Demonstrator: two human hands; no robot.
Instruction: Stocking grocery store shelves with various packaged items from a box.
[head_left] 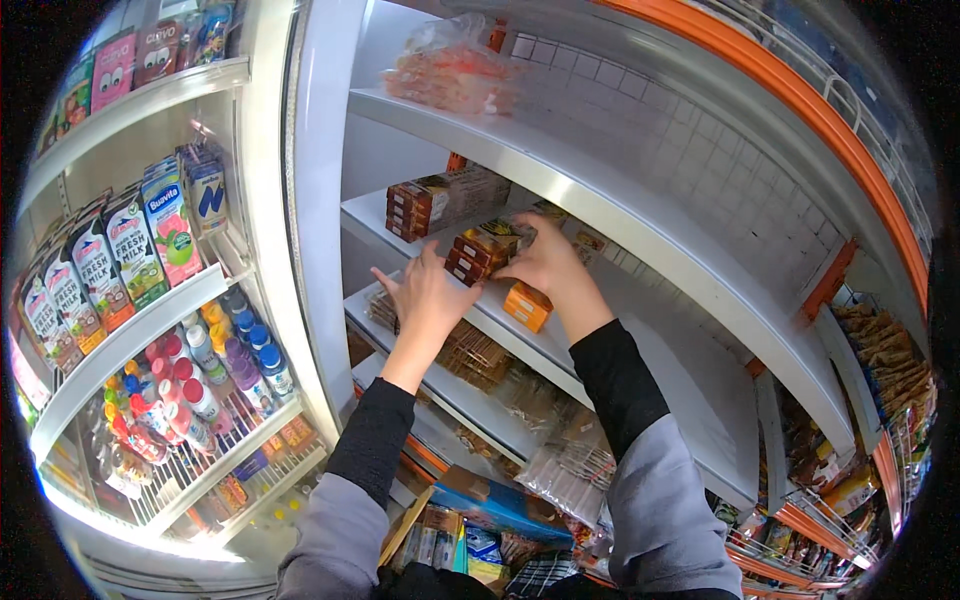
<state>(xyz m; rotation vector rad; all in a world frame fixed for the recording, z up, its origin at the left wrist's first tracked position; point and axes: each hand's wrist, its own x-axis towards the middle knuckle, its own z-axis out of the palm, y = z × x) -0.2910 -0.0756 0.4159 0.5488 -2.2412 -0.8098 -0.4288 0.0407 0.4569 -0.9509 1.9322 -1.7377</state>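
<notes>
On the middle white shelf sits a short stack of small brown-and-orange boxes [482, 250]. My right hand [545, 258] curls round the right side of this stack, thumb in front and fingers behind. At its left front corner is my left hand [430, 295], fingers spread, with the thumb side close to the boxes; whether it touches them cannot be made out. Below my right wrist an orange box [527, 305] lies near the shelf's front edge. Farther left, a longer row of stacked brown boxes [440, 200] reaches back.
Clear bags of pinkish snacks [450, 75] lie on the upper shelf [560, 165]. Flat brown packs [475, 355] fill part of the shelf below. Left stands a lit fridge with milk cartons [125, 245] and bottles [200, 390]. An opened blue carton [500, 500] sits below my arms.
</notes>
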